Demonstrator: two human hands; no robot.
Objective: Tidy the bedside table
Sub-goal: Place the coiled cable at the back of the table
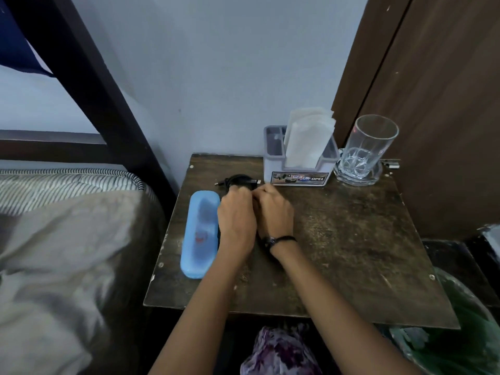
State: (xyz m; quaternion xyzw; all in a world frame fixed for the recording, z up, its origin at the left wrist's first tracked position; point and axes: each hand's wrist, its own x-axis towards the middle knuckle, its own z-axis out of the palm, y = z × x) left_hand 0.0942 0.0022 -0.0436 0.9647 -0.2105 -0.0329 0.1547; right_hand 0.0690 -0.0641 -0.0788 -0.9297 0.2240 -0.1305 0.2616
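Note:
A coiled black cable (239, 180) lies near the back left of the dark wooden bedside table (338, 239), both plug ends sticking out. My left hand (236, 220) and my right hand (276, 212) are side by side just in front of it, fingers curled onto the coil. A long blue plastic case (200, 234) lies flat along the table's left edge, touching my left hand's side. The part of the cable under my fingers is hidden.
A grey holder (297, 171) with white tissues stands at the back. To its right a clear glass (368, 147) sits in a glass dish. The bed (67, 239) is on the left, a brown door (433, 104) on the right, a green bin (465, 334) at lower right.

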